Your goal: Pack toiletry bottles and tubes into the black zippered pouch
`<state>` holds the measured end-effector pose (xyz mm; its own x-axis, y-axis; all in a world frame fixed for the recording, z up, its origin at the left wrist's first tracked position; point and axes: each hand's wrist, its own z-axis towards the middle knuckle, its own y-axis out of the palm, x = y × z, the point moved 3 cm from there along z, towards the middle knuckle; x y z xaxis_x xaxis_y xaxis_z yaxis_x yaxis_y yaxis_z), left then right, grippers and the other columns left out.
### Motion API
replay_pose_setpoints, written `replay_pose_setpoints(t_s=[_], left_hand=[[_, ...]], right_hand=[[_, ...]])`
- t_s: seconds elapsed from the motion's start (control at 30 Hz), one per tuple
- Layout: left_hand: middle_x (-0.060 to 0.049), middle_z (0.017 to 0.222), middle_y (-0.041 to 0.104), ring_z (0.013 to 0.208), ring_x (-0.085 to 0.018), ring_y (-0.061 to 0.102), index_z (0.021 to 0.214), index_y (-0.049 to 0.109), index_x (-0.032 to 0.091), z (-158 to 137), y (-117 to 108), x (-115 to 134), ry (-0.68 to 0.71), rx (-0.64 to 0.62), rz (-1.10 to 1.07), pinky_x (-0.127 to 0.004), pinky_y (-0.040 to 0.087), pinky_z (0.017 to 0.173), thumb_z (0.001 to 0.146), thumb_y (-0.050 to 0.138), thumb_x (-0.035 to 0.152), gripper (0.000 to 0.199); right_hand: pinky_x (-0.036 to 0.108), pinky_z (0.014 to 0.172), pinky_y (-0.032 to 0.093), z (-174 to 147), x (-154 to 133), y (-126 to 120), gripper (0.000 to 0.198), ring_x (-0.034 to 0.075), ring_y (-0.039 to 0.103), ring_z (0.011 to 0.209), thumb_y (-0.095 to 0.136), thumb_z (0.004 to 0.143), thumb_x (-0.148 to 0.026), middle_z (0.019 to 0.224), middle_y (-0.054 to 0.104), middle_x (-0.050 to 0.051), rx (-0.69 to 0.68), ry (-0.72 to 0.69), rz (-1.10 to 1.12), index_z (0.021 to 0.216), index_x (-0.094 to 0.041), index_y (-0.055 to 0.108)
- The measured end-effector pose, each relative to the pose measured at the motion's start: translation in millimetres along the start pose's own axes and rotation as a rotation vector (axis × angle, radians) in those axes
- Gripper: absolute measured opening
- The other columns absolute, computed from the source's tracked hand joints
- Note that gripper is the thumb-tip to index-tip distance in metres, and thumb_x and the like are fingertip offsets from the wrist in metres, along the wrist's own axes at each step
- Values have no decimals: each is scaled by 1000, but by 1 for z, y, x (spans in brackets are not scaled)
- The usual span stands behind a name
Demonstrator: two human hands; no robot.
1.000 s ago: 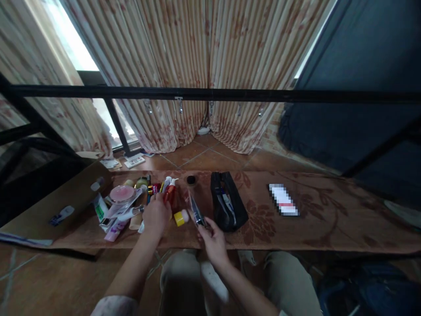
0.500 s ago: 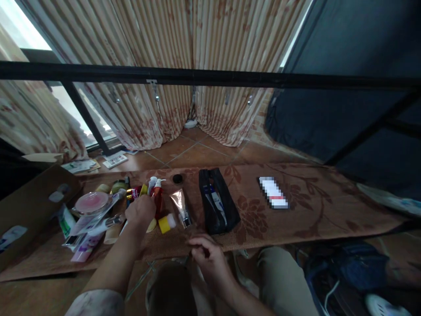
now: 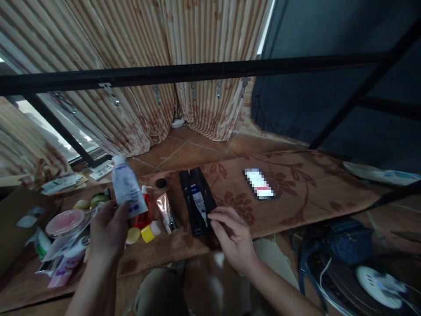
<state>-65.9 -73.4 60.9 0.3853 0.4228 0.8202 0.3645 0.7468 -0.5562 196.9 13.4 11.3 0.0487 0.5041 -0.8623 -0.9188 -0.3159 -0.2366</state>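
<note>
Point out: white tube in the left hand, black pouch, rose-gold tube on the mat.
white tube (image 3: 126, 191), head view, middle of the tube body above the fingers.
black pouch (image 3: 192, 206), head view, left black flap of the open pouch.
rose-gold tube (image 3: 164, 208), head view, mid-body of the shiny tube.

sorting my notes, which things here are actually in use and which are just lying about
In use: left hand holding white tube; right hand at black pouch.

Lying about: silver tube, yellow cap, pink jar, black lid.
</note>
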Motion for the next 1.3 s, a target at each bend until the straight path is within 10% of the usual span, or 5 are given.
replay_pose_setpoints(t_s=[0.27,0.43,0.73,1.3], left_hand=[[4,56,53,39,-12,45,93,52,22,-79,84,38,84,-569,-309,-24,34,39,89,42,49,30],[1,61,56,55,-19,56,83,46,24,-72,77,25,292,-378,125,-29,38,53,90,35,39,20],[-1,64,53,60,-21,57,79,39,24,-75,62,11,172,-267,311,-31,38,55,90,32,32,16],[-15,80,71,78,-32,69,96,58,15,-63,91,74,213,-303,817,-36,46,63,89,34,24,26]], right_hand=[[43,91,46,19,24,-3,17,25,52,110,57,89,-30,120,57,9,-9,-80,-405,95,-24,72],[42,93,45,14,35,-10,19,25,54,110,57,89,-35,115,58,10,95,-30,-431,91,-21,70],[42,93,45,8,45,-13,19,24,55,109,58,89,-36,114,59,9,118,-22,-386,96,-22,69],[40,94,45,8,38,-5,14,23,54,112,57,89,-29,117,58,9,79,-85,-301,96,-22,67]])
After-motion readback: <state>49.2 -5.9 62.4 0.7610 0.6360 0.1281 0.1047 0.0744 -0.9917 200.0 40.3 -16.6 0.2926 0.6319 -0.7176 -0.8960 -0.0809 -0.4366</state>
